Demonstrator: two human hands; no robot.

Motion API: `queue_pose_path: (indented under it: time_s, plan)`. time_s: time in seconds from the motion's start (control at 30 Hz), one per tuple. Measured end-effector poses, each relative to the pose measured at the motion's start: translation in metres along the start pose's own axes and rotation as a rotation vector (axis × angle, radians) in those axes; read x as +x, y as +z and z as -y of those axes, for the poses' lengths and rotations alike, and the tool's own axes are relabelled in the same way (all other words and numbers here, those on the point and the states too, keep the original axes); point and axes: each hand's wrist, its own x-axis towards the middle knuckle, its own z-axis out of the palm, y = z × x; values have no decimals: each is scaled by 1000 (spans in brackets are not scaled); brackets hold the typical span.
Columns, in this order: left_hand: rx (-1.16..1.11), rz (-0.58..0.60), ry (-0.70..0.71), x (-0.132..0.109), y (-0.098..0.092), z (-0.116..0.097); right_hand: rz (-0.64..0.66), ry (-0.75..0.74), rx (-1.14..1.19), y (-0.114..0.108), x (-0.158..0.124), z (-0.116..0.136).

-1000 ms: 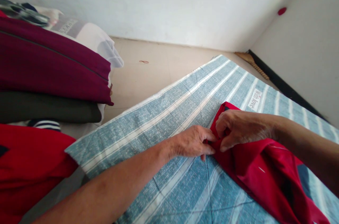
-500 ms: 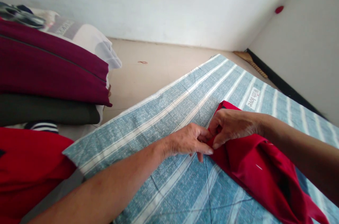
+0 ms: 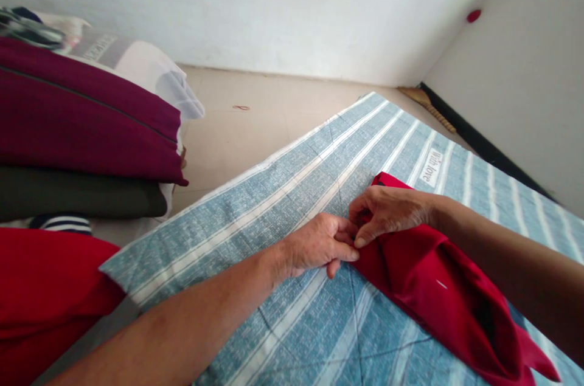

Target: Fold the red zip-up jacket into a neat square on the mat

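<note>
The red garment (image 3: 429, 282) lies on the blue striped sheet (image 3: 274, 210), right of the middle of the view. Its long axis runs slantwise from a narrow end pointing toward 10 o'clock down to a looser, rumpled end at 4 o'clock near the lower corner. Both hands meet at that narrow upper end. The left hand (image 3: 314, 246) comes in from 7 o'clock with its fingers curled under and thumb and forefinger pinched on the red edge. The right hand (image 3: 387, 213) reaches in from 3 o'clock, knuckles up, its fingertips nipped on the same edge, so the two hands touch. A white label (image 3: 431, 166) is sewn on the sheet just beyond the garment, toward 1 o'clock. Off at 9 o'clock stands a pile of folded clothes, a maroon piece (image 3: 86, 124) on a dark one (image 3: 82, 194), with another red cloth (image 3: 45, 295) at 8 o'clock, and pale floor tiles (image 3: 255, 124) lie beyond the sheet at 12.
</note>
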Motion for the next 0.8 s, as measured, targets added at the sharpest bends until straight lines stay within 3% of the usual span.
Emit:
queue_pose_path:
  time_s: [0.33, 0.57, 0.8]
  plan:
    - [110, -35, -41, -2, -1, -2, -88, 0, -63, 2, 2, 0]
    - [220, -110, -65, -4, 4, -6, -586, -22, -75, 1, -26, 2]
    - [346, -147, -44, -3, 5, -18, -725, -87, -112, 22, -59, -1]
